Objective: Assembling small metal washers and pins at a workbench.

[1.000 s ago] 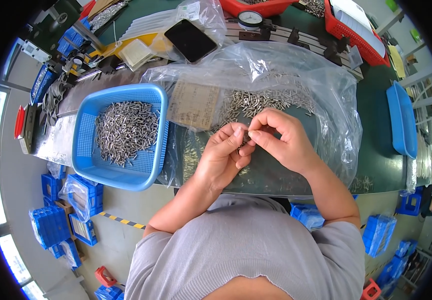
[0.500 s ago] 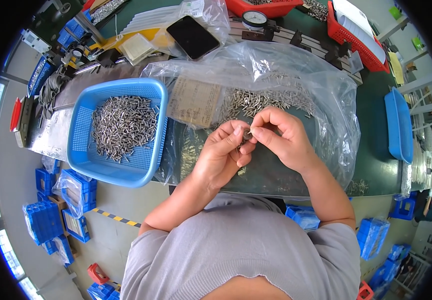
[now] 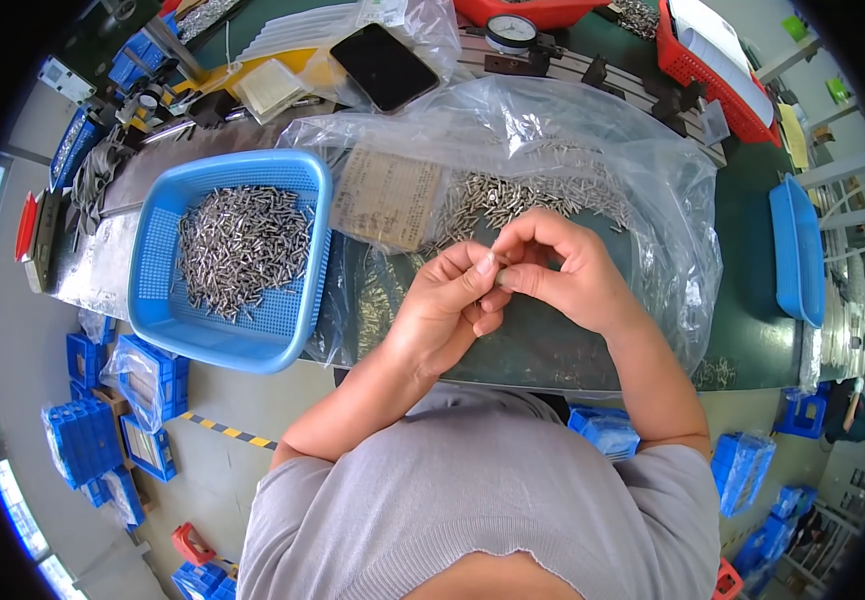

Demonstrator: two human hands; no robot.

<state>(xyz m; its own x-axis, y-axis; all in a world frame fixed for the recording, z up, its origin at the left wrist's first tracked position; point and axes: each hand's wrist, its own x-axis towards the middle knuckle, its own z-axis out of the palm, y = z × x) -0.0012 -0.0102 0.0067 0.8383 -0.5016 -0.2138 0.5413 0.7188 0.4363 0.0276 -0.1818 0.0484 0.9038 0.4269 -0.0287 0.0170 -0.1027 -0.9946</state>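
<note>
Pins (image 3: 517, 200): slim, shiny, silver | Location: heaped in your blue basket (image 3: 312, 260) and at your clear bag (image 3: 667, 170) | Axes: mixed, pointing every way | Card (image 3: 385, 198): writing too small to read | Your left hand (image 3: 449, 298), right hand (image 3: 564, 275): fingers curled, tips pinching a small part (image 3: 499, 263), mostly hidden; type cannot be told

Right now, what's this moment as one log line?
left hand, right hand: close together, fingers bent; anything held: unclear; blue basket: metal pins heaped inside; clear bag: on green table
</note>
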